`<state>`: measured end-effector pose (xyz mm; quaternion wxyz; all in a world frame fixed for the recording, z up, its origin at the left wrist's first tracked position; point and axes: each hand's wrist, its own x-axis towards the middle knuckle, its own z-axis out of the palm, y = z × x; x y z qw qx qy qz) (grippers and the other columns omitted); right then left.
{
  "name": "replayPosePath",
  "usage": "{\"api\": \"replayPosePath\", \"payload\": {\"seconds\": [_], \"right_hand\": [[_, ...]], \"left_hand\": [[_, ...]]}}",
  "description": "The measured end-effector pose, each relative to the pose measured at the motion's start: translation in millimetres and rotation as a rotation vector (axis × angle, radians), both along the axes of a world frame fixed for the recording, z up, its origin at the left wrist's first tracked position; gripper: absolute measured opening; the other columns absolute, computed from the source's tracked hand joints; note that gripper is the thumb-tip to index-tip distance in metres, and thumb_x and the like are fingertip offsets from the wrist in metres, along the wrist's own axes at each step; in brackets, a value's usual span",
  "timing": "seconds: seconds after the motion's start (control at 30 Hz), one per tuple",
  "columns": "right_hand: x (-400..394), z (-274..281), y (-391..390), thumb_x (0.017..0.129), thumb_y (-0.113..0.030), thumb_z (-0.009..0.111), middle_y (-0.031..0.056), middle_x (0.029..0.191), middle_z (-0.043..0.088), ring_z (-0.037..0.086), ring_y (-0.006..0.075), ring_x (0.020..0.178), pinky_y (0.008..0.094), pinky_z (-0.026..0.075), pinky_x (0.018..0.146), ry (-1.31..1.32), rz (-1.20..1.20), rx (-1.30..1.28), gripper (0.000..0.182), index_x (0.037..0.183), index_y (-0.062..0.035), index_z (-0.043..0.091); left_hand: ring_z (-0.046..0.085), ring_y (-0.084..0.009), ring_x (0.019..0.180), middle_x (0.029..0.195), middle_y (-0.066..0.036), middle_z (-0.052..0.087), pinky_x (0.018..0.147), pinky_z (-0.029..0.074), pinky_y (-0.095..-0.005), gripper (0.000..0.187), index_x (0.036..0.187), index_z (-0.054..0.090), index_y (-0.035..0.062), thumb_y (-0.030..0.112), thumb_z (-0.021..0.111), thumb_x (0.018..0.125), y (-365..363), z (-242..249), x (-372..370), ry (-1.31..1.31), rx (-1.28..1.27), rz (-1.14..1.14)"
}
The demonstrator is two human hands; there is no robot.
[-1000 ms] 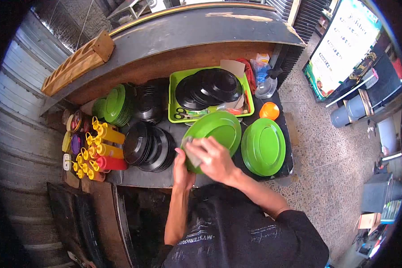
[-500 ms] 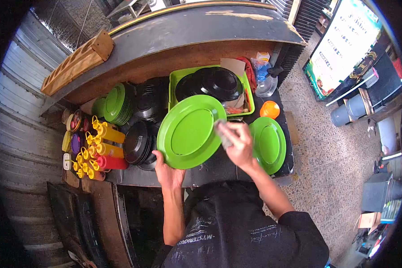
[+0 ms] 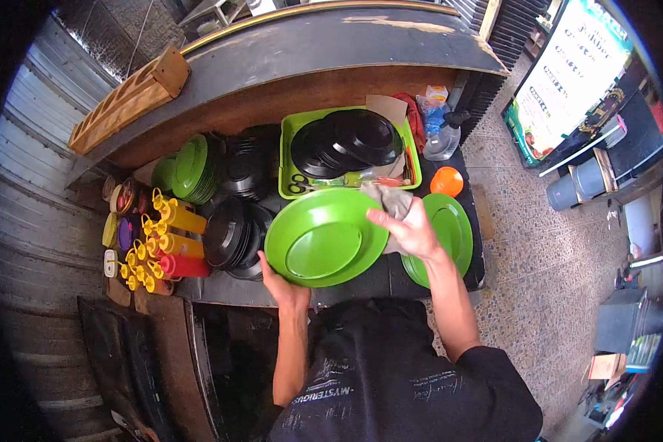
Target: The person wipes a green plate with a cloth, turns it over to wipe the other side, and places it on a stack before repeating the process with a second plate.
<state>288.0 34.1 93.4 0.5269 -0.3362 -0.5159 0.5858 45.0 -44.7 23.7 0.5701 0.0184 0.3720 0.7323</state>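
A green oval plate point(image 3: 323, 250) is held over the black counter, its inner face toward me. My left hand point(image 3: 287, 289) grips its lower left rim, the thumb along the edge. My right hand point(image 3: 411, 230) holds the plate's right rim with the thumb on top, and a grey cloth point(image 3: 387, 200) is bunched between this hand and the plate. Just right of it, another green plate point(image 3: 457, 234) lies on the counter, partly covered by my right hand. Behind the held plate is a green tray point(image 3: 287, 147) with black plates point(image 3: 368, 136) and scissors point(image 3: 297, 184).
Sauce bottles point(image 3: 184, 243), black bowls point(image 3: 227, 234) and stacked green plates point(image 3: 191, 168) stand on the left. An orange cup point(image 3: 446, 181) and a clear spray bottle point(image 3: 442, 143) are at the right. A raised black shelf point(image 3: 302, 48) runs along the back.
The held plate has moved down and right and tipped to show more of its inside. My right hand has moved from wiping position over the face to its right rim, the cloth now behind the rim.
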Motion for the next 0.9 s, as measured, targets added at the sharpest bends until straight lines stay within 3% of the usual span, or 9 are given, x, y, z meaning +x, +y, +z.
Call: {"api": "replayPosePath", "payload": {"seconds": [0.07,0.13,0.23,0.4,0.53,0.67,0.7,0.8,0.9], "right_hand": [[13,-15,2,0.090,-0.006,0.083,0.0062,0.105,0.077,0.067,0.0100,0.099,0.0297,0.052,0.088,-0.081,0.099,-0.004,0.028,0.116,-0.0017,0.077],[16,1,0,0.084,-0.002,0.084,0.0023,0.096,0.076,0.065,0.0097,0.090,0.0289,0.048,0.081,-0.140,0.234,0.353,0.021,0.105,-0.0083,0.083],[22,2,2,0.073,0.002,0.084,0.0002,0.095,0.077,0.066,0.0145,0.088,0.0313,0.047,0.084,-0.215,0.180,0.453,0.028,0.095,-0.0146,0.085],[34,0,2,0.067,0.004,0.079,-0.0013,0.096,0.078,0.065,0.0173,0.094,0.0337,0.048,0.084,-0.547,-0.043,0.650,0.032,0.090,-0.0170,0.085],[32,-23,5,0.070,0.007,0.076,0.0059,0.105,0.074,0.067,0.0271,0.104,0.0399,0.053,0.093,-0.825,-0.421,0.546,0.035,0.101,-0.0088,0.081],[5,-35,1,0.077,0.008,0.074,0.0139,0.113,0.067,0.067,0.0333,0.105,0.0418,0.054,0.095,-0.794,-0.591,0.300,0.044,0.119,-0.0038,0.076],[0,-38,-3,0.079,0.005,0.073,0.0162,0.116,0.065,0.065,0.0346,0.109,0.0429,0.053,0.098,-0.797,-0.494,0.284,0.046,0.125,-0.0012,0.074],[-15,-37,-8,0.077,0.008,0.070,0.0207,0.124,0.056,0.059,0.0382,0.118,0.0462,0.050,0.103,-1.072,-0.441,0.393,0.057,0.134,0.0079,0.065],[-29,-38,-10,0.075,0.010,0.071,0.0215,0.124,0.054,0.060,0.0387,0.116,0.0469,0.050,0.104,-0.999,-0.421,0.396,0.062,0.137,0.0102,0.063]], "left_hand": [[0.056,-0.0359,0.137,0.148,-0.017,0.059,0.116,0.045,-0.0547,0.055,0.147,0.056,0.0059,0.042,0.044,0.106,-6,-21,-11,-0.128,-0.008,-0.031],[0.056,-0.0370,0.138,0.149,-0.019,0.058,0.116,0.044,-0.0561,0.054,0.147,0.055,0.0060,0.034,0.049,0.101,-7,-13,-11,-0.254,-0.014,-0.062],[0.058,-0.0382,0.135,0.145,-0.027,0.059,0.117,0.043,-0.0585,0.063,0.145,0.054,-0.0006,0.021,0.051,0.086,-8,-1,-15,-0.383,0.116,-0.294],[0.055,-0.0395,0.138,0.151,-0.026,0.054,0.119,0.042,-0.0555,0.066,0.149,0.049,-0.0013,0.019,0.052,0.087,-8,-56,-54,-0.340,0.140,-0.346],[0.058,-0.0391,0.134,0.148,-0.023,0.058,0.119,0.043,-0.0553,0.061,0.148,0.050,-0.0032,0.017,0.051,0.090,-3,-16,-38,-0.146,0.122,-0.152],[0.049,-0.0335,0.144,0.159,-0.013,0.049,0.122,0.037,-0.0519,0.054,0.162,0.040,0.0110,0.029,0.045,0.111,-5,34,-10,-0.061,0.282,-0.205],[0.044,-0.0310,0.148,0.165,-0.009,0.043,0.123,0.035,-0.0504,0.058,0.166,0.032,0.0165,0.043,0.037,0.114,-5,32,-5,-0.022,0.326,-0.277],[0.043,-0.0309,0.149,0.166,-0.009,0.040,0.124,0.034,-0.0495,0.064,0.168,0.028,0.0157,0.049,0.036,0.113,-9,31,10,0.052,0.320,-0.301],[0.036,-0.0307,0.153,0.170,-0.008,0.034,0.126,0.030,-0.0486,0.070,0.169,0.022,0.0161,0.054,0.036,0.112,-10,32,10,0.078,0.352,-0.367]]}}
